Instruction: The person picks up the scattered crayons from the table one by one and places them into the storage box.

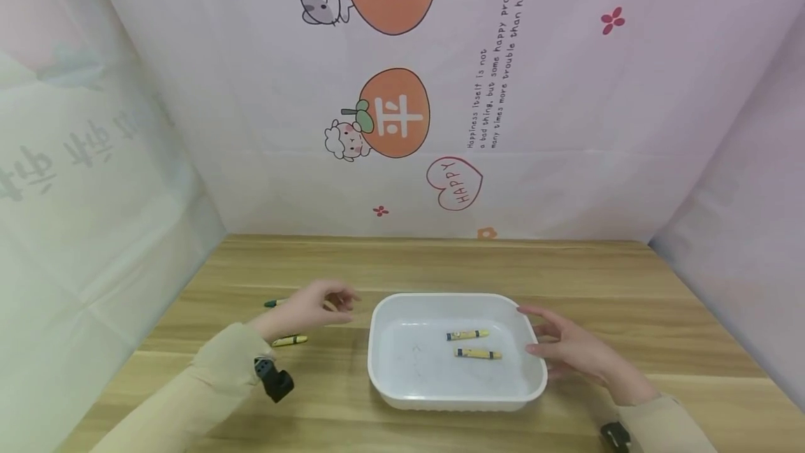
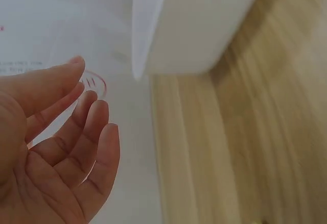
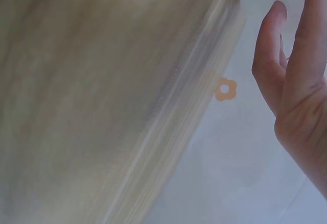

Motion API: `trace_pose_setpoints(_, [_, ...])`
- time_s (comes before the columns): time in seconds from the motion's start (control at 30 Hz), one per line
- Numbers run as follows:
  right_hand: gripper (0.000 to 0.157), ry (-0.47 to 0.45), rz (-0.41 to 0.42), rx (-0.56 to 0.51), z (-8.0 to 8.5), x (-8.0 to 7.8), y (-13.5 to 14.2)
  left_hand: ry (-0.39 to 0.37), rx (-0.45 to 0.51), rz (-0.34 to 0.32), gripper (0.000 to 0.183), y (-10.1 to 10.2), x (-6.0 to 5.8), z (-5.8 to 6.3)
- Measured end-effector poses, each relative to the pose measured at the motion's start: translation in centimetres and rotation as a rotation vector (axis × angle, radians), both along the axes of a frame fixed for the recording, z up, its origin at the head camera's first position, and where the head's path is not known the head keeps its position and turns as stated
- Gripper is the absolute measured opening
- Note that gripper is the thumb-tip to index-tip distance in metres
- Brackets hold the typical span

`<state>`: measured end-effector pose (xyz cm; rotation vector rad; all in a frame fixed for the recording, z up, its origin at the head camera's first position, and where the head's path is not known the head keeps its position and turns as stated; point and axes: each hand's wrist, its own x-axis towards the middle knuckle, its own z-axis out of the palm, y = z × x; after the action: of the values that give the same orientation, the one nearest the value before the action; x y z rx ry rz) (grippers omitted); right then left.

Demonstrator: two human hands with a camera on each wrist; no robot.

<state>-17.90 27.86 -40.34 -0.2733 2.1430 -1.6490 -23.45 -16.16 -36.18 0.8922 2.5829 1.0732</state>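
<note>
In the head view a white plastic tray (image 1: 455, 398) sits on the table with two yellow crayons (image 1: 468, 335) lying inside it. My left hand (image 1: 312, 310) hovers left of the tray, its fingers loosely bent and nothing held. The left wrist view shows that same hand (image 2: 66, 147) apart from the white tray wall (image 2: 184, 25). At the tray's right rim is my right hand (image 1: 581, 351), thumb and forefinger spread; whether they touch the rim is hard to tell. The right wrist view shows this hand (image 3: 301, 76) only partly, with no object visible in it.
Left of the tray, a dark green crayon (image 1: 271, 303) and a yellow crayon (image 1: 291, 340) lie on the wooden table (image 1: 402, 264), partly hidden by the left hand and forearm. A printed white cloth (image 1: 553, 159) stands behind the table, with white cloth along both sides.
</note>
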Motion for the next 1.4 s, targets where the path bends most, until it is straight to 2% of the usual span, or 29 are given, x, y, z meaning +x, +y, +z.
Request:
trace_pose_setpoints(0.2, [0.081, 0.007, -0.007, 0.008, -0.2, 0.0, 0.0, 0.033, -0.026, 0.061, 0.033, -3.8, 0.1, -2.0])
trace_pose_setpoints(0.3, [0.081, 0.008, -0.007, 0.006, -0.2, 0.0, 0.0, 0.010, -0.026, 0.087, 0.035, -5.3, 0.4, -2.7])
trace_pose_setpoints(0.43, [0.081, 0.009, -0.001, 0.004, -0.2, 0.0, -0.1, -0.018, -0.022, 0.111, 0.035, -7.0, 0.8, -3.7])
trace_pose_setpoints(0.6, [0.081, 0.012, -0.005, 0.014, -0.2, 0.0, -0.1, 0.010, -0.045, 0.150, 0.028, -8.5, 1.0, -4.9])
trace_pose_setpoints(0.77, [0.081, 0.013, -0.008, 0.020, -0.3, 0.0, 0.0, 0.012, -0.069, 0.164, 0.025, -9.3, 1.4, -5.6])
trace_pose_setpoints(0.93, [0.081, 0.009, -0.007, 0.015, -0.4, 0.0, 0.0, 0.004, -0.080, 0.178, 0.032, -9.6, 1.7, -5.9])
trace_pose_setpoints(1.13, [0.082, 0.007, -0.010, 0.016, -0.3, 0.1, 0.0, 0.043, -0.110, 0.190, 0.032, -9.4, 1.8, -5.9])
trace_pose_setpoints(1.4, [0.081, 0.017, -0.005, 0.020, 0.0, 0.0, -0.1, 0.104, -0.174, 0.163, 0.028, -9.2, 2.0, -6.1])
